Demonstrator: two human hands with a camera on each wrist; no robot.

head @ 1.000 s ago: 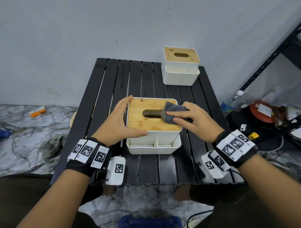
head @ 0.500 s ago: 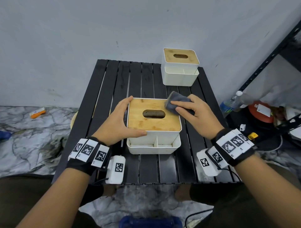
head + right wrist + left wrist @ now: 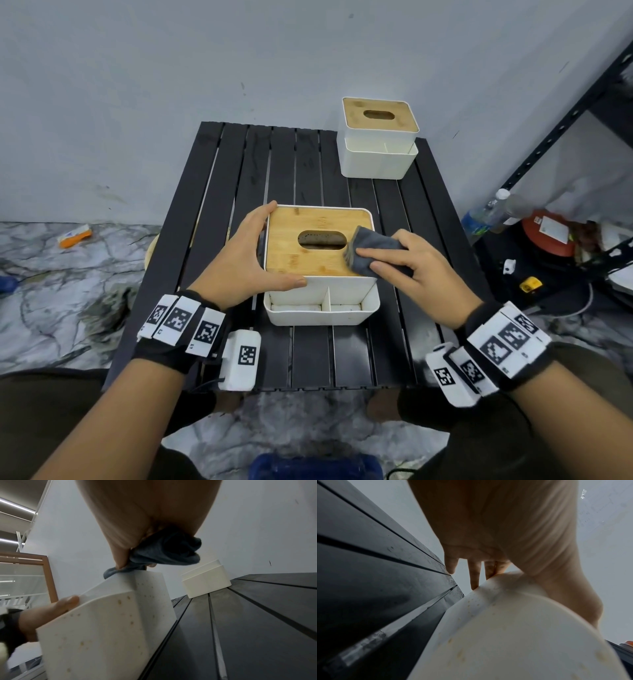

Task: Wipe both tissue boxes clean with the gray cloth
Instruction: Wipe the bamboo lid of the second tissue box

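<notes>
Two hands clamped: left hand (image 3: 239, 253) on near tissue box (image 3: 308, 260), right hand (image 3: 421, 270) on gray cloth (image 3: 373, 246) atop it; far tissue box (image 3: 376, 157) stood behind.

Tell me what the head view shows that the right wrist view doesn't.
Only the head view shows the bamboo lid of the near white tissue box, its divided front tray, and a plastic bottle beside the black slatted table. Only the right wrist view shows yellowish specks on that box's side wall. Both show the right hand pressing the gray cloth on that box's top right edge, the left hand holding it, the far white tissue box and the table.
</notes>
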